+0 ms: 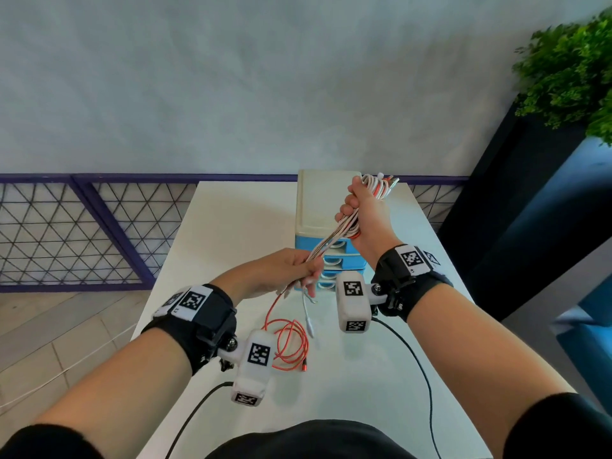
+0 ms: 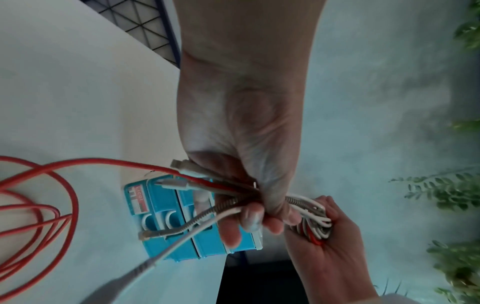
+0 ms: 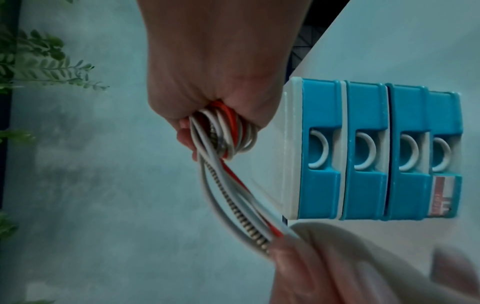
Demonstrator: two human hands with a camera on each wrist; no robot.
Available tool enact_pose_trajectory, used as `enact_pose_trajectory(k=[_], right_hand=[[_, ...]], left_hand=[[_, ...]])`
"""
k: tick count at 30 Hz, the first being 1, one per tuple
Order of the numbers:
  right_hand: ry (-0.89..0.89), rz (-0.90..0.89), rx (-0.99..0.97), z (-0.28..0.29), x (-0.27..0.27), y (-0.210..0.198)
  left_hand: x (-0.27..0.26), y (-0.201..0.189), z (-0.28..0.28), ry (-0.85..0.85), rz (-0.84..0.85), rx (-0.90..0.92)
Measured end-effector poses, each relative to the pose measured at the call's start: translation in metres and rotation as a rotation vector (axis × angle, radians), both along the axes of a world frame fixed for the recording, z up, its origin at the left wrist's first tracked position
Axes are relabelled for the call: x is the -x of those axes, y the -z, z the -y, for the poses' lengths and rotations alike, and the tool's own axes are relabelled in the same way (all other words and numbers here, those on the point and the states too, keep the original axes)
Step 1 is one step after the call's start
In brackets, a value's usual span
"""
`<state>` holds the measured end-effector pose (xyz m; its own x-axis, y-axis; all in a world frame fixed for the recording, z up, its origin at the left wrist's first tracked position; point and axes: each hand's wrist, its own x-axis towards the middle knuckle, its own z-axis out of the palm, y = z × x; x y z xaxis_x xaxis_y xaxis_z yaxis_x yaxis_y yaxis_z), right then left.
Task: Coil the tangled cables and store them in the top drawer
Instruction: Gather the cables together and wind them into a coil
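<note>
My right hand (image 1: pixel 359 210) is raised above the table and grips a coiled bundle of white, red and spring-wrapped cables (image 1: pixel 377 188) (image 3: pixel 224 133). Strands run down from it to my left hand (image 1: pixel 298 270) (image 2: pixel 249 205), which pinches them lower down. Below my left hand a red cable (image 1: pixel 288 339) (image 2: pixel 39 205) trails into loose loops on the table, and a white cable end (image 1: pixel 309 321) hangs beside it. A small drawer unit (image 1: pixel 323 200) (image 3: pixel 363 152) with a cream top and blue drawers stands behind my hands; its drawers are closed.
The white table (image 1: pixel 231 226) reaches a purple-framed mesh railing (image 1: pixel 82 233) at the back. A green plant (image 1: pixel 569 77) on a dark stand is at the right. Black sensor leads (image 1: pixel 420 366) trail from my wrists across the near table.
</note>
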<state>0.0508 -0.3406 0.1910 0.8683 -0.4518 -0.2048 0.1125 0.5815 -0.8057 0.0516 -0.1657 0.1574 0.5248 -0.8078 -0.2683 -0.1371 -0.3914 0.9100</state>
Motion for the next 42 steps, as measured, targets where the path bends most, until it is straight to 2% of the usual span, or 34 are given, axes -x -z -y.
enact_pose_trajectory(k=[4,7,9,11,17,20,23,28,31,33,39,40,42], right_hand=[[-0.034,0.039,-0.02,0.007,0.001,-0.001],[-0.058,0.058,-0.025,0.012,0.001,0.001],[-0.078,0.059,-0.009,0.014,0.001,0.002],[-0.117,0.042,0.066,0.017,0.002,0.001],[-0.391,-0.049,0.561,0.021,0.005,-0.007],[-0.513,-0.091,0.776,0.015,0.01,-0.01],[-0.569,-0.14,0.869,0.009,0.012,-0.01],[-0.668,-0.196,0.892,0.005,0.02,-0.012],[-0.82,-0.127,0.701,0.0,0.026,-0.009],[-0.861,-0.105,0.616,-0.003,0.031,-0.009],[-1.006,-0.161,0.712,0.003,0.036,-0.007],[-1.018,-0.175,0.717,0.004,0.036,-0.007],[-0.988,-0.182,0.72,0.006,0.037,-0.006]], left_hand=[[-0.005,0.002,-0.002,-0.018,-0.223,0.094],[-0.01,-0.002,-0.005,-0.004,-0.23,0.009],[-0.012,-0.005,-0.008,-0.003,-0.15,-0.043],[-0.015,-0.009,-0.008,-0.035,0.016,-0.094],[-0.021,-0.025,0.001,-0.209,0.669,-0.247],[-0.02,-0.031,0.004,-0.257,0.74,-0.159],[-0.018,-0.035,0.007,-0.264,0.744,-0.098],[-0.017,-0.04,0.013,-0.238,0.838,-0.09],[-0.015,-0.048,0.015,-0.217,0.843,-0.133],[-0.01,-0.052,0.015,-0.213,0.819,-0.147],[-0.011,-0.048,0.018,-0.124,0.993,-0.281],[-0.013,-0.05,0.017,-0.117,0.963,-0.325],[-0.019,-0.054,0.015,-0.083,0.746,-0.329]])
